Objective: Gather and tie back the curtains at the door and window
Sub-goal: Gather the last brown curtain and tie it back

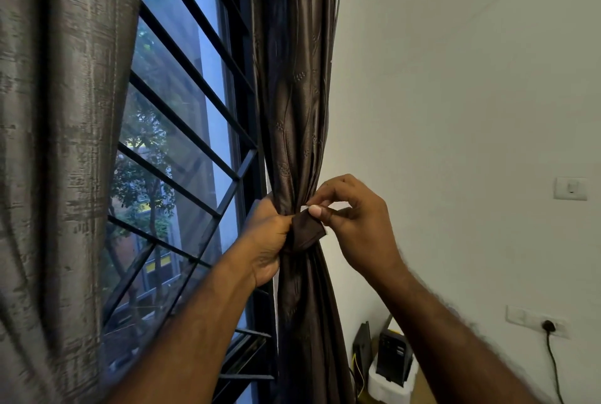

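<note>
Gathering dark brown satin curtain with embossed leaf pattern [294, 110] at right edge of window, fabric cinched to narrow waist beside white wall [455, 94]. Left hand [268, 241] grip closed around bunched folds from window side. Right hand [351, 221] pinching end of dark brown fabric tieback band [307, 229] between thumb and forefinger, band wrapped across gathered waist. Grey slubbed woven curtain [58, 143] hangs at left. Black metal window grille [192, 130] between them. No legible writing.
</note>
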